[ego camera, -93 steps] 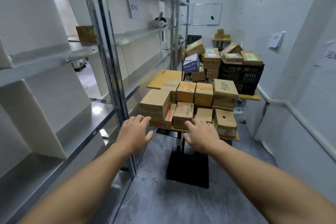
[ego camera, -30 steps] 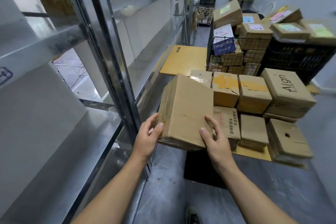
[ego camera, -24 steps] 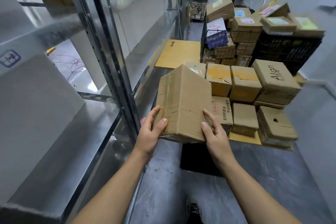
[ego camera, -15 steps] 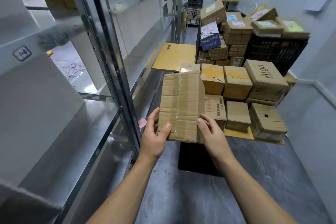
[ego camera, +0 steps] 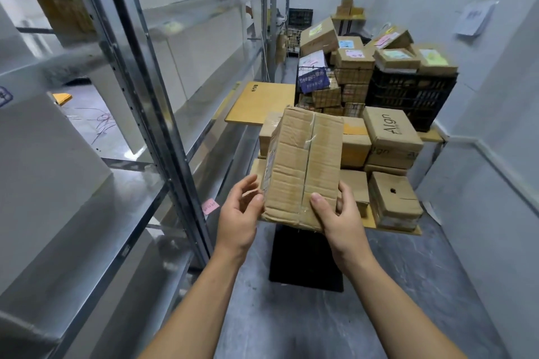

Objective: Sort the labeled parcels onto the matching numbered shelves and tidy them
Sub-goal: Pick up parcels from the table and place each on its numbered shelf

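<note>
On the left stands a tall metal shelf rack (ego camera: 87,213) with shiny, bare-looking boards. This is where the parcels must go. A small pink note (ego camera: 210,206) is stuck on the edge of one low shelf. It may be a number tag, but the writing is too small to read.

Next comes the left hand (ego camera: 237,213). Its thumb and fingers curl lightly on the left side of a cardboard box (ego camera: 303,166). It looks like a helper here, steadying the box so it does not tip.

The box is up in the air, in front of the person, between both hands. It stands on its end, with the taped seam facing the person. A pale label shows on its left side. I think the box is held this way so the person can find the label and read its number. The label is too slanted to read from here.

The right hand (ego camera: 335,213) grips the bottom right corner, thumb on the front and fingers behind. It seems to carry most of the weight.

Behind and to the right, more boxes (ego camera: 390,137) wait in a pile on a low table (ego camera: 408,232). Past them a black crate (ego camera: 408,90) holds up more parcels.
</note>
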Available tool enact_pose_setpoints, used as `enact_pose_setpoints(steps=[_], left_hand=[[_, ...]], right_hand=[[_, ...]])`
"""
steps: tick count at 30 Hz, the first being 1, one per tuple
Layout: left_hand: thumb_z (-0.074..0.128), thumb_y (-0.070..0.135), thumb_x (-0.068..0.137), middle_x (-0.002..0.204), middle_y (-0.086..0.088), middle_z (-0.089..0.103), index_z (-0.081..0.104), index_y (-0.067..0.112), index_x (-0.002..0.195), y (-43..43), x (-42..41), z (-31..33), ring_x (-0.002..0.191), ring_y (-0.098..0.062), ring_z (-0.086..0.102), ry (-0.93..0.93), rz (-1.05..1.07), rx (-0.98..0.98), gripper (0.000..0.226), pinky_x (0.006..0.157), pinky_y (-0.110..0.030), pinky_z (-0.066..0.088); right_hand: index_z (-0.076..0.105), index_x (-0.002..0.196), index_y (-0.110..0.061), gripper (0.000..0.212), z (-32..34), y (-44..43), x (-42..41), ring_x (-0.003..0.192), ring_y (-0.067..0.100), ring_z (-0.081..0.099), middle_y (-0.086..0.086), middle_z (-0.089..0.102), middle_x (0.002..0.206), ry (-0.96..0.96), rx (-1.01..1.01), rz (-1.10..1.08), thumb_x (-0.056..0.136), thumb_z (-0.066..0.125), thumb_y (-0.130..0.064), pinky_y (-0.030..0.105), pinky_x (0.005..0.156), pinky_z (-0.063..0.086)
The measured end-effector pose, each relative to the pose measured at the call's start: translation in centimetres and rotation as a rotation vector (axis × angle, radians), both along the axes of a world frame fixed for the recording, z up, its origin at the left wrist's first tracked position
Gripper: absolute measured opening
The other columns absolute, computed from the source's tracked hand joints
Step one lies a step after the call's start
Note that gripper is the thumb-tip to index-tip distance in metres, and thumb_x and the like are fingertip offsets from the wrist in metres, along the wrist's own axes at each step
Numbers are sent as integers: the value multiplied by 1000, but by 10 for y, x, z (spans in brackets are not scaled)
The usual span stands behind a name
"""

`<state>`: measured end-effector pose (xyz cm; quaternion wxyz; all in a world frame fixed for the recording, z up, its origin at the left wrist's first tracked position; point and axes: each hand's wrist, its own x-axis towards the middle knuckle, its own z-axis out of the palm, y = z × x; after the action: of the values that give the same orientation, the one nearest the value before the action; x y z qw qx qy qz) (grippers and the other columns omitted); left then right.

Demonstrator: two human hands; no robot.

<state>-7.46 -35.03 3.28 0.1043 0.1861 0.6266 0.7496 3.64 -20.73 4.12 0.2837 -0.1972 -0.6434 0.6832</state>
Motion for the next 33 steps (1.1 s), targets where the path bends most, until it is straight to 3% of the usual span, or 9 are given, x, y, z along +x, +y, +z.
enact_pose_setpoints(steps=[4, 9, 11, 14, 17, 22, 26, 29, 33], left_hand=[[69, 14, 89, 121, 1, 61, 57, 21, 129, 23, 21, -4, 109, -5, 61, -15, -24, -10, 42, 83, -21, 51], [76, 26, 76, 126, 7, 62, 55, 28, 126, 44, 47, -5, 114, -4, 61, -55, -69, 21, 54, 90, -25, 52], [76, 30, 73, 129, 7, 61, 54, 30, 128, 49, 54, -7, 115, -7, 60, -67, -71, -2, 59, 90, -27, 52], [79, 34, 68, 128, 1, 64, 54, 29, 133, 50, 60, -9, 116, -17, 61, -78, -147, -17, 70, 84, -26, 52], [80, 36, 67, 128, 1, 64, 55, 34, 132, 50, 69, -7, 117, -19, 61, -34, -149, -57, 70, 86, -28, 51], [78, 27, 73, 132, 10, 60, 52, 38, 134, 51, 85, -4, 118, -14, 59, 93, -27, -118, 67, 93, -31, 50], [76, 45, 69, 137, 15, 54, 48, 41, 136, 43, 98, -4, 121, -6, 54, 209, 83, -232, 73, 103, -36, 46], [74, 46, 69, 134, 27, 51, 43, 52, 133, 38, 111, 0, 122, 2, 50, 270, 141, -282, 71, 103, -28, 44], [76, 27, 73, 133, 21, 51, 41, 52, 129, 32, 127, 7, 120, 10, 48, 320, 229, -287, 71, 93, -7, 40]], right_hand=[[52, 132, -25, 54, -6, 23, 25, 119, 23, 65, 7, 70, 125, 74, -116, -25, 85, 74, -39, 43, 103, 53], [45, 137, -35, 99, -14, 50, 57, 117, 22, 67, 4, 72, 122, 103, -290, -7, 53, 92, -58, 39, 96, 57], [40, 143, -35, 105, -13, 61, 68, 112, 19, 69, -5, 74, 116, 110, -280, 25, 55, 92, -57, 45, 96, 56], [38, 145, -38, 66, -13, 80, 81, 106, 15, 70, -10, 75, 112, 133, -233, 42, 87, 69, -29, 54, 101, 50], [51, 132, -48, 48, -14, 94, 89, 112, 15, 67, 6, 63, 131, 84, -76, 19, 100, 58, -13, 42, 95, 55], [64, 126, -49, 40, -21, 107, 95, 125, 14, 58, -3, 55, 139, -83, 176, 48, 86, 62, -50, 50, 105, 50], [59, 134, -45, 35, -16, 106, 98, 122, 10, 61, -3, 60, 139, -105, 38, 170, 99, 58, -43, 45, 98, 56], [50, 137, -53, 54, -8, 97, 103, 118, 10, 63, -7, 59, 137, -111, -17, 292, 86, 68, -58, 43, 89, 60], [40, 133, -61, 73, -7, 78, 100, 121, 11, 60, -15, 54, 135, -82, -15, 329, 72, 78, -49, 43, 88, 60]])
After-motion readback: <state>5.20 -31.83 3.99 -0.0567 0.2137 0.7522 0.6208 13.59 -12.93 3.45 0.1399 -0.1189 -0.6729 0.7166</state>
